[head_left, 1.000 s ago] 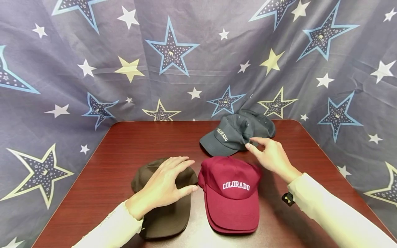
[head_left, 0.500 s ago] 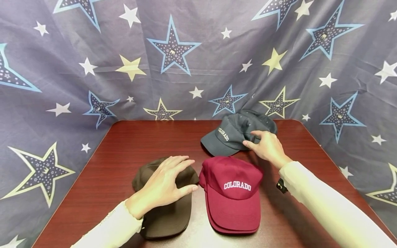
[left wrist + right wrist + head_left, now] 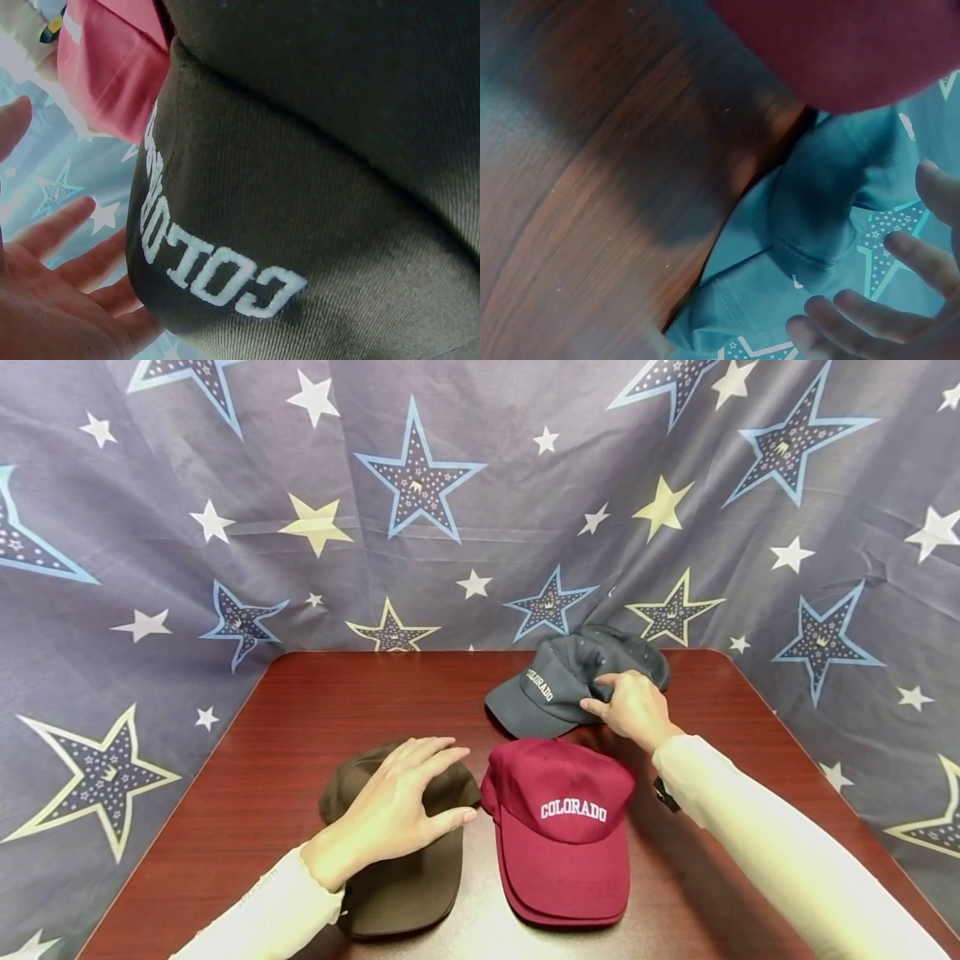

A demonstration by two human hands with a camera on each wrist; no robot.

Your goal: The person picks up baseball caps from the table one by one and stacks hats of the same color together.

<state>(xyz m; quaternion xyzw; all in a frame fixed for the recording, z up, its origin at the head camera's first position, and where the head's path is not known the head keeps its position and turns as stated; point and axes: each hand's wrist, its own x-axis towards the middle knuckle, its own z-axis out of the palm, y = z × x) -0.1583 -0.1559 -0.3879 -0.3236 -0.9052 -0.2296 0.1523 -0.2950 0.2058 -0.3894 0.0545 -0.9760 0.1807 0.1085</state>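
My left hand (image 3: 393,802) is over a dark brown cap (image 3: 412,885), its fingers stretched out and thumb spread. White lettering on that brown cap (image 3: 210,270) shows in the left wrist view, with the fingers beside its crown. At the back right, my right hand (image 3: 636,706) reaches to a grey Colorado cap (image 3: 558,668), thumb and fingers apart near its crown. Loosely bent fingers hang in front of the grey cap (image 3: 817,202) in the right wrist view, pinching nothing. More grey cap fabric (image 3: 633,656) lies behind, partly hidden by the hand.
A maroon Colorado cap (image 3: 570,868) sits right of the brown one, a second visor edge showing beneath its own. The reddish wooden table (image 3: 360,693) ends at a star-printed curtain (image 3: 465,435) at the back and sides.
My right hand has moved left and slightly farther back, closer over the grey cap. The left hand and the caps stay where they were.
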